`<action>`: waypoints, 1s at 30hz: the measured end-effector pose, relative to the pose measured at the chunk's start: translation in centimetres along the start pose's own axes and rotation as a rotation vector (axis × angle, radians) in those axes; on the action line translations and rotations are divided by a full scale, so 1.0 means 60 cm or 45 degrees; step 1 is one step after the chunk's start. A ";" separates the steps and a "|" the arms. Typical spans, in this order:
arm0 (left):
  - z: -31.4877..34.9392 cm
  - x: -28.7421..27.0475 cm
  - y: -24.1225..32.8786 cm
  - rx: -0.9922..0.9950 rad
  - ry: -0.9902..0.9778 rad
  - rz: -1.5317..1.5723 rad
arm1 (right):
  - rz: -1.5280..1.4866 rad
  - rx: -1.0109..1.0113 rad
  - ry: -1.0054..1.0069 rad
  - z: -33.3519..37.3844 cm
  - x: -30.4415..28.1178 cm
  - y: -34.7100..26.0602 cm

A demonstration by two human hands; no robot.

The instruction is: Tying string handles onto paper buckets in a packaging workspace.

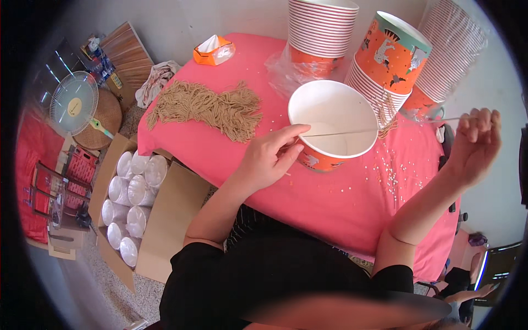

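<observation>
A paper bucket [313,140], white inside with an orange printed outside, stands on the pink-covered table in front of me. My left hand [271,157] is at its left rim, thumb and forefinger closed on one end of a thin cord [338,133]. The cord runs taut across the bucket's mouth to my right hand [477,144]. Raised out to the right, that hand has its fingers curled around the other end. A bundle of tan cords [206,110] lies on the table to the left of the bucket. Whether the cord passes through the bucket's wall is hidden by my left fingers.
Stacked buckets [322,33] line the table's back, some in clear plastic. One orange bucket [393,52] tops the nearer stack, with cords hanging beside it. Small white bits [391,176] are scattered at right. A tissue pack [214,50] lies far left; a carton [170,214] holds plastic-wrapped cups.
</observation>
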State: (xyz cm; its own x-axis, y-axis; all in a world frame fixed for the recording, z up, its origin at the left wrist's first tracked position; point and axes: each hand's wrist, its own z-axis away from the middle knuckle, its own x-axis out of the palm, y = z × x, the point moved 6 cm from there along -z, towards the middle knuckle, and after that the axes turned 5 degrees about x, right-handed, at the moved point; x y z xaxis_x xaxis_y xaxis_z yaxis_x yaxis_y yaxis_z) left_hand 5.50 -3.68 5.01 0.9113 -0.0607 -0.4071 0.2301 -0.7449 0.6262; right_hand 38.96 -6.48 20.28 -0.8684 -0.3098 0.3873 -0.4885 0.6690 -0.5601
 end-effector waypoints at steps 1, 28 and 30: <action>0.001 -0.001 -0.002 0.000 -0.002 0.002 | -0.072 -0.011 -0.058 0.003 0.001 -0.010; 0.021 -0.017 -0.008 -0.212 0.055 0.750 | 1.586 0.494 -1.166 0.095 0.164 0.214; 0.019 -0.038 -0.001 -0.061 0.147 0.230 | 1.525 0.502 -1.151 0.095 0.167 0.218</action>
State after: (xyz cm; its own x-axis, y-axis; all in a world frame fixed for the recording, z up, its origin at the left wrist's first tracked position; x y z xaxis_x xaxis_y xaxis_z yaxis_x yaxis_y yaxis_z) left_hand 3.04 -4.24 5.12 0.9716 -0.1123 -0.2083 0.0726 -0.6963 0.7141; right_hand 23.38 -4.69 12.64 -0.4442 -0.1296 -0.8865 0.6406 0.6459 -0.4154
